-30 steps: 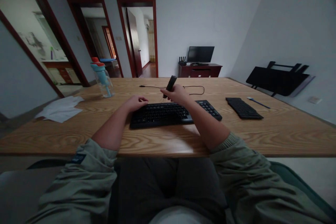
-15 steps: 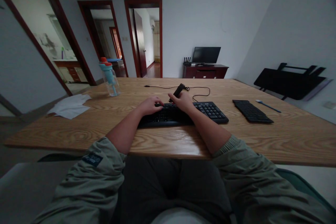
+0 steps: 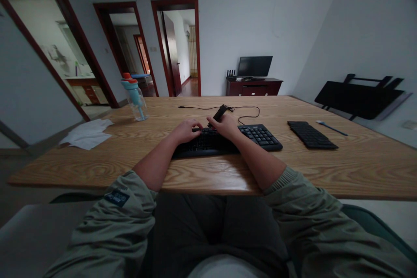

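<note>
A black keyboard (image 3: 260,137) lies on the wooden table in front of me. My left hand (image 3: 187,131) is at its left part, with curled fingers gripping the far edge. Over the middle of the keyboard, my right hand (image 3: 226,126) is closed round a black oblong tool (image 3: 220,112), tilted with its upper end away from me. The tool's lower end is mostly hidden by the hand, so I cannot tell whether it touches the keys. A thin black cable (image 3: 249,116) runs loosely behind the keyboard.
To the right lie a black ridged panel (image 3: 311,134) and a blue brush with a white head (image 3: 332,128). On the left are white paper tissues (image 3: 87,134) and a clear bottle with a red and blue lid (image 3: 135,97). The table's near edge (image 3: 211,192) is before my lap.
The camera view has shifted slightly. Both hands keep their places on the keyboard, and the black tool in my right hand leans a little lower.
</note>
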Demonstrator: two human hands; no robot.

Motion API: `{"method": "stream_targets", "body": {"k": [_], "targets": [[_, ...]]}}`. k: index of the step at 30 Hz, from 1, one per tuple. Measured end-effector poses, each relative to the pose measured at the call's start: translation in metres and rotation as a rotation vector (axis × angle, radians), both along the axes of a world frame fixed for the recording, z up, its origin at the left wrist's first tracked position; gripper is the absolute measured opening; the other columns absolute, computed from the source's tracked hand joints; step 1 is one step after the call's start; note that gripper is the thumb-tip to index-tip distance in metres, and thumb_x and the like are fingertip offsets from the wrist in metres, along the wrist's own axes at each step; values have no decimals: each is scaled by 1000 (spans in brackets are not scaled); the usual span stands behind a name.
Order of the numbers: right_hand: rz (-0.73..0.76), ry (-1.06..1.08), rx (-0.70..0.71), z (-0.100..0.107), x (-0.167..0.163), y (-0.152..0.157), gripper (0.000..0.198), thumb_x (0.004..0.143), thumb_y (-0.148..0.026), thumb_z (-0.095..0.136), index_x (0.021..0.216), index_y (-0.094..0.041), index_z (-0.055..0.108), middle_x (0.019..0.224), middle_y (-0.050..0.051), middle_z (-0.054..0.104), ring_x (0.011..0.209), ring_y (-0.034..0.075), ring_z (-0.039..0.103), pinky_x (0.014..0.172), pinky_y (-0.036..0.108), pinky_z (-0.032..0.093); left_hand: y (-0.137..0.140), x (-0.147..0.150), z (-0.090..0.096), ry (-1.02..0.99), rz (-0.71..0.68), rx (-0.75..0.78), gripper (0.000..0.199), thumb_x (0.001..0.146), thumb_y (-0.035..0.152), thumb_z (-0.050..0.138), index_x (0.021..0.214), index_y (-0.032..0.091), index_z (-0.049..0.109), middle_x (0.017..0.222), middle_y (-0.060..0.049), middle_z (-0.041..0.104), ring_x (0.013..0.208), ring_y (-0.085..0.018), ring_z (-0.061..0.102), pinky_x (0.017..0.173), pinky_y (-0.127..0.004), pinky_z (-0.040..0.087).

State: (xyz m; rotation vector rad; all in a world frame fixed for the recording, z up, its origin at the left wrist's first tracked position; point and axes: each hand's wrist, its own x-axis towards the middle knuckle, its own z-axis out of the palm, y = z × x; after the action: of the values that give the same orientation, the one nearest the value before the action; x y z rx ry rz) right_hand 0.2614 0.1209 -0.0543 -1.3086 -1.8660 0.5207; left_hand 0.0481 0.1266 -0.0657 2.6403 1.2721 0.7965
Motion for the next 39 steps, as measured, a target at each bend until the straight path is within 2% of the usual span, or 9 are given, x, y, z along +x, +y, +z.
{"method": "stream_targets", "body": {"k": [8,18,28,36,39], "targets": [[-41,5,-67,-1,5,3,48,89,-58,57,74,-16,72,62,7,68,56,17,61,55,27,41,-1,0,0,17,-63,11,19,81,18,60,94,20,73,106,-6,71,104,-21,63,100,-36,47],[3,12,-51,1,4,-2,42,87,-54,61,68,-17,64,65,7,69,56,17,60,52,26,40,-5,7,3,45,-100,-36,19,83,34,67,94,22,76,105,-6,72,103,-22,63,99,-36,47],[7,23,-33,1,3,-2,41,89,-52,60,68,-17,66,65,7,69,58,18,62,52,26,40,-3,15,-3,80,-79,78,14,84,23,63,88,22,76,111,-7,69,106,-22,63,101,-38,47],[15,98,-48,0,3,0,39,90,-50,60,74,-15,68,73,8,72,59,15,62,55,24,44,-6,15,0,79,-60,89,14,83,20,62,89,21,75,114,-8,68,108,-23,62,104,-40,47],[38,106,-69,-2,4,2,37,89,-49,60,74,-15,66,72,8,72,55,14,61,52,24,43,-4,14,-1,84,-58,95,15,83,20,62,90,22,75,114,-7,68,109,-23,62,104,-40,47]]}}
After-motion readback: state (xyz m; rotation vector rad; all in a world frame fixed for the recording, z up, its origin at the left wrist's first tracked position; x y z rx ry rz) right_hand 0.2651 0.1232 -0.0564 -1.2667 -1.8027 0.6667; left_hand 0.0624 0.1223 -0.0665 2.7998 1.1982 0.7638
